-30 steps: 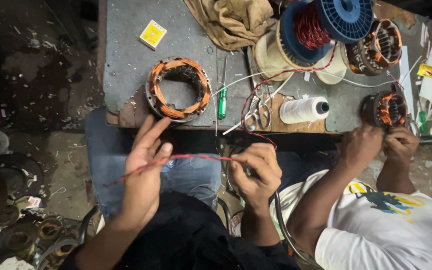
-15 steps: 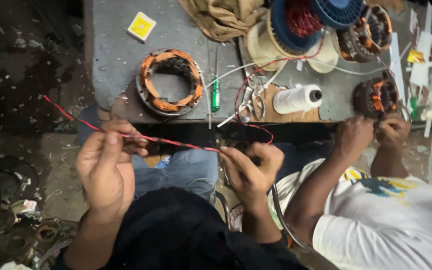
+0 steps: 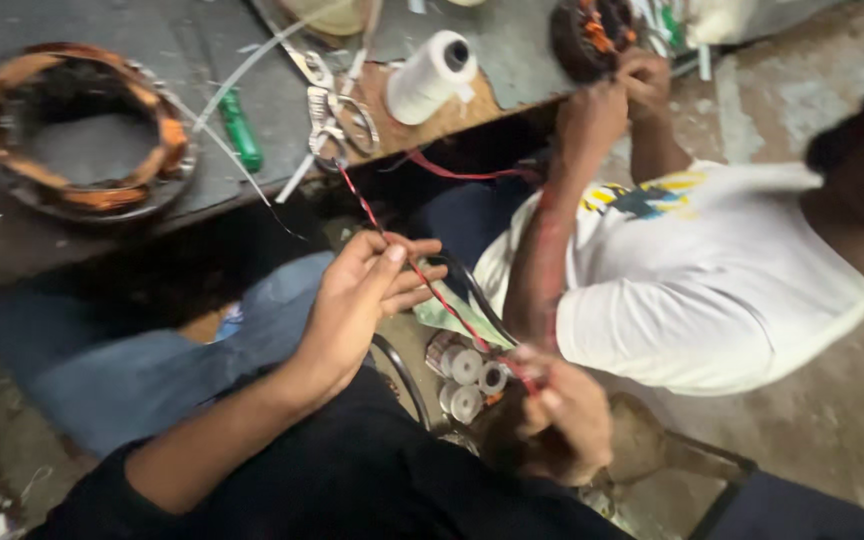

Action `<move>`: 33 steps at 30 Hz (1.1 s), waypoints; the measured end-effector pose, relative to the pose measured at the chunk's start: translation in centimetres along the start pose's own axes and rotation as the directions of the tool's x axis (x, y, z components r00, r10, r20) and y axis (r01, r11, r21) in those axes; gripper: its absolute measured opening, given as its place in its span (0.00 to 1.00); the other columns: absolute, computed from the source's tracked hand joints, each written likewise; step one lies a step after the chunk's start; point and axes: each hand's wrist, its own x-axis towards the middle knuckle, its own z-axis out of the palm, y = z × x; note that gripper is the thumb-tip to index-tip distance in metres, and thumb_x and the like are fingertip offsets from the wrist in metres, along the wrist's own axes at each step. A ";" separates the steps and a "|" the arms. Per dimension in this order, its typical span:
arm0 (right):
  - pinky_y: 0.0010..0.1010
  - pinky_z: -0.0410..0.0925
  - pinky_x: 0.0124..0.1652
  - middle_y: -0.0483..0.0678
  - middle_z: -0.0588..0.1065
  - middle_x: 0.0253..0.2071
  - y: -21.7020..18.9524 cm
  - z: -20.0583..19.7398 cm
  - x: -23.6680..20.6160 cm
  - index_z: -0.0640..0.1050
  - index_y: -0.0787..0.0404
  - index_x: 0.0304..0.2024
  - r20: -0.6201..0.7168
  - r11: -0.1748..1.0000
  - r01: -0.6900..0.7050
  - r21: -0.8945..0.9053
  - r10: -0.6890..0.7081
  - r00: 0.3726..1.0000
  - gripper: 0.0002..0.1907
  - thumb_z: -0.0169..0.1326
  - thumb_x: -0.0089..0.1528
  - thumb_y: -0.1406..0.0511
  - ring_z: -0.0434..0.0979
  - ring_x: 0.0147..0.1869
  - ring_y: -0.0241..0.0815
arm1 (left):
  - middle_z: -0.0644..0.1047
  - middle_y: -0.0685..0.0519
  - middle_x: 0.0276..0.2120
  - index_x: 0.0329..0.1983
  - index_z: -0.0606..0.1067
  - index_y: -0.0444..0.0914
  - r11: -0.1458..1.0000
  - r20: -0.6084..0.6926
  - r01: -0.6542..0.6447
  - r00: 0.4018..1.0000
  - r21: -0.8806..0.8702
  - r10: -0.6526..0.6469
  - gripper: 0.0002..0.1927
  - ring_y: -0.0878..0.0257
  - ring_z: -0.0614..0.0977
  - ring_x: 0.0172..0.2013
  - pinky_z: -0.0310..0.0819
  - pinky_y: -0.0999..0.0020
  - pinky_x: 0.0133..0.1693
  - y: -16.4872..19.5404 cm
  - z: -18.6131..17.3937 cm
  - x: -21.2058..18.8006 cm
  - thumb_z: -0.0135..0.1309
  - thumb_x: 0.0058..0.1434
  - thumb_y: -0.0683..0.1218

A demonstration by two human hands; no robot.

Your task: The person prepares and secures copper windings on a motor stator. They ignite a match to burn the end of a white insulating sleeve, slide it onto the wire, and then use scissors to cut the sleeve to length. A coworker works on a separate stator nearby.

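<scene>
I have the red wire (image 3: pixel 422 280) stretched taut between both hands at mid-frame. My left hand (image 3: pixel 367 290) pinches it with fingers closed on the strand; my right hand (image 3: pixel 562 420), lower right of centre, is fisted around its lower end. To do this well, I judge I should keep even tension and let it slide without kinking. Its long axis runs diagonally, from the scissors (image 3: pixel 337 105) on the worktop (image 3: pixel 512 60) down to the lower right.
</scene>
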 end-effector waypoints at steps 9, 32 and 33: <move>0.32 0.79 0.39 0.57 0.83 0.44 0.6 8.4 -8.9 0.71 0.64 0.52 0.203 0.904 -0.354 0.242 0.309 0.929 0.16 0.61 0.66 0.76 0.87 0.41 0.48 | 0.79 0.43 0.39 0.56 0.67 0.38 0.930 0.155 -0.064 0.980 -0.361 0.128 0.11 0.63 0.79 0.28 0.70 0.70 0.29 2.9 1.5 1.6 0.40 0.80 0.49; 0.34 0.73 0.39 0.53 0.76 0.38 3.4 12.0 -7.1 0.75 0.64 0.41 0.256 0.931 -0.318 0.179 0.268 0.929 0.18 0.70 0.53 0.72 0.80 0.40 0.49 | 0.76 0.56 0.34 0.53 0.79 0.31 0.946 -0.068 -0.207 0.978 -0.250 0.196 0.15 0.70 0.74 0.31 0.66 0.76 0.34 6.9 -1.5 1.8 0.54 0.72 0.47; 0.34 0.73 0.38 0.52 0.76 0.38 3.2 12.3 -6.8 0.75 0.63 0.40 0.249 0.942 -0.312 0.126 0.275 0.929 0.20 0.73 0.52 0.69 0.80 0.39 0.49 | 0.76 0.56 0.33 0.53 0.79 0.31 0.948 -0.070 -0.214 0.977 -0.236 0.203 0.15 0.69 0.74 0.31 0.66 0.76 0.34 6.9 -1.4 1.8 0.54 0.72 0.47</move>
